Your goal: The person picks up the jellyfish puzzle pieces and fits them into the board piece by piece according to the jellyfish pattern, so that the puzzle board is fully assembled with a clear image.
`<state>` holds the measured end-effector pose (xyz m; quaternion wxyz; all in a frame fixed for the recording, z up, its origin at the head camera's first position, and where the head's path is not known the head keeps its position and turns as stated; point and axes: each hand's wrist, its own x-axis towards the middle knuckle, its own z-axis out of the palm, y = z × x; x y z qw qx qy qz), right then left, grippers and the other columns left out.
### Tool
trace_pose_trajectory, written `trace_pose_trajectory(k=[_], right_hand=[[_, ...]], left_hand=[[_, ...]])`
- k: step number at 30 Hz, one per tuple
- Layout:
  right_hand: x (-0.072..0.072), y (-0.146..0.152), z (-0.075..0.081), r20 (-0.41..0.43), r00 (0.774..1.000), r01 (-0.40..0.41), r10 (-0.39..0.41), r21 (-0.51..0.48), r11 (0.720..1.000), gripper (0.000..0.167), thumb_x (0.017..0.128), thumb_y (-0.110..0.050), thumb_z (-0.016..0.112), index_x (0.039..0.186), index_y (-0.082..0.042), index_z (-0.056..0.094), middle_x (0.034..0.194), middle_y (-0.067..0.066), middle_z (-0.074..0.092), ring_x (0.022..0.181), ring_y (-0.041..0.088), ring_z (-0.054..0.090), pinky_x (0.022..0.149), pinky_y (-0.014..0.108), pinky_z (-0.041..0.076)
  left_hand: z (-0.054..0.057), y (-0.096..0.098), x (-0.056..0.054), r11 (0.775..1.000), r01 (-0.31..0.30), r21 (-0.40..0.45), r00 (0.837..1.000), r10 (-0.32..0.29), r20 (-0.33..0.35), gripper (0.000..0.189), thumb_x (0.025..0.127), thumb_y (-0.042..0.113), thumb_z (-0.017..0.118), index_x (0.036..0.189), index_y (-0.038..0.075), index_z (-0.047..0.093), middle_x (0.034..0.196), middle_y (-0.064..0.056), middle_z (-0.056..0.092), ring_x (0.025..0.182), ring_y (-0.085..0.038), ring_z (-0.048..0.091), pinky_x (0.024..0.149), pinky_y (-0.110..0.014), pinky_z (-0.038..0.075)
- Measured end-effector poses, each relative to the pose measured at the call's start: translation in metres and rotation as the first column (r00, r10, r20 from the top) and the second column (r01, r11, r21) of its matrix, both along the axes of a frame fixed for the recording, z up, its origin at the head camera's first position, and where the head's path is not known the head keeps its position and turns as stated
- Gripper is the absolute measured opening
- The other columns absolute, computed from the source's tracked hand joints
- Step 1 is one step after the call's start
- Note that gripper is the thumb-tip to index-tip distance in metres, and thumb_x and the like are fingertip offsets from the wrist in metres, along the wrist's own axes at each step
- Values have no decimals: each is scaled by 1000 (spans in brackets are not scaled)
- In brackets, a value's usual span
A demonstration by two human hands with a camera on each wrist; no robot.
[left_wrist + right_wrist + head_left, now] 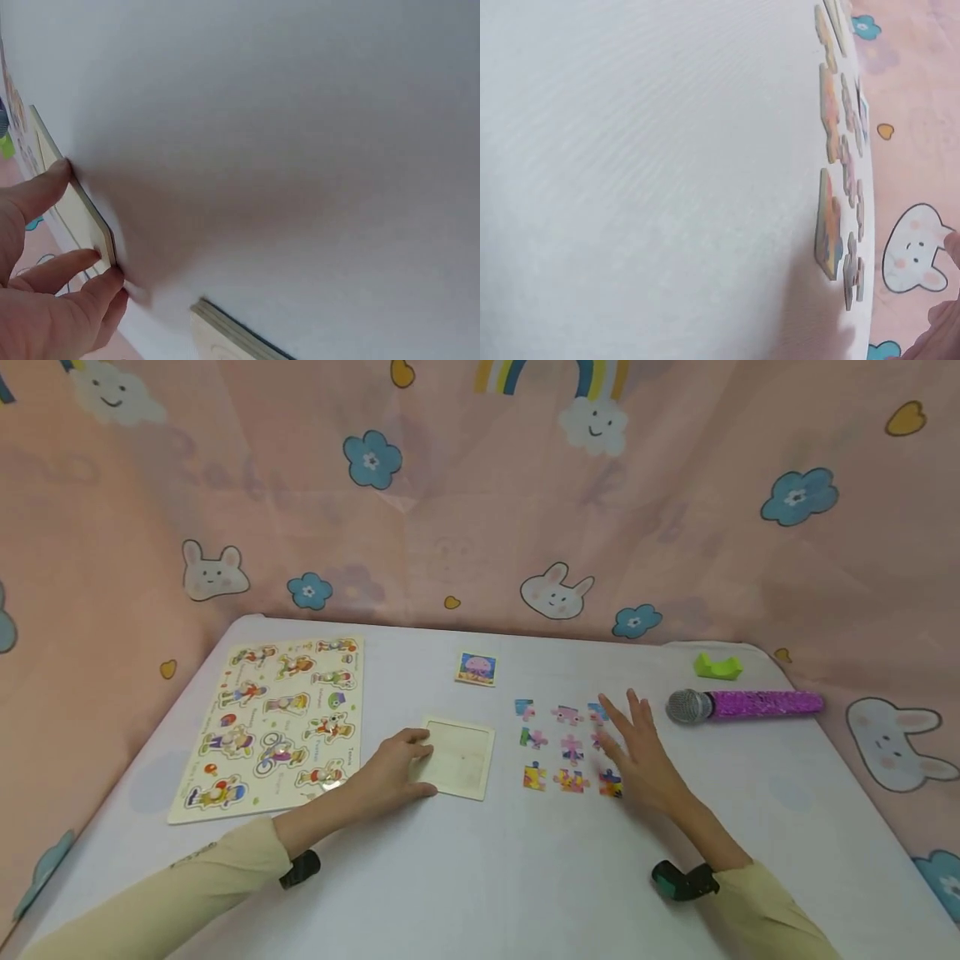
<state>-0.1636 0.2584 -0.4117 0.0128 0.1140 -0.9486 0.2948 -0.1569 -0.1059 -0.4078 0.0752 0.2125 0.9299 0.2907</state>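
Note:
My left hand (390, 766) grips the left side of a square wooden puzzle tray (457, 758), thumb at the near corner and fingers along the edge. The left wrist view shows the thumb and fingertips on the rim of this tray (86, 217). Its recessed floor is bare. To its right, several jigsaw pieces (572, 749) lie apart in rows, with pink, yellow and blue print. Over their right column hovers my right hand (637, 764), fingers spread and holding nothing, partly covering some pieces. In the right wrist view those pieces (829, 225) lie flat, with fingers only at the edge.
A large wooden picture board (281, 727) with animal figures lies at left. Behind the tray is a small square picture (477, 669) with a pink sea creature. A purple glittery microphone (750, 705) and a bright green object (717, 667) sit at right on the white table (480, 877).

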Motion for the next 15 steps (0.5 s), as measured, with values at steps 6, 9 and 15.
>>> trace_pose_trajectory(k=[6, 9, 15], right_hand=[[-11, -9, 5, 20, 999, -22, 25, -127, 992, 58, 102, -36, 39, 153, -17, 20, 157, 22, 2, 142, 45, -4, 101, 73, 4], [-16, -13, 4, 15, 999, -39, 42, -175, 984, 58, 102, -34, 41, 153, -14, 22, 157, 22, 6, 143, 44, -1, 103, 71, 4], [-24, -21, -1, 38, 997, -50, 63, -278, 959, 58, 101, -27, 46, 152, -14, 24, 158, 19, 10, 144, 38, 7, 108, 63, 12]], left_hand=[[1, 4, 2, 996, -66, 61, 998, 67, -10, 58, 71, 11, 84, 116, -15, 59, 135, -26, 47, 126, -40, 44, 104, -46, 35], [0, 6, 3, 994, -79, 74, 996, 81, -23, 58, 70, 12, 85, 116, -14, 60, 135, -26, 48, 126, -39, 44, 105, -46, 35], [-3, 9, 1, 991, -103, 89, 993, 108, -53, 59, 68, 17, 87, 113, -12, 63, 132, -23, 51, 124, -38, 46, 104, -46, 36]])
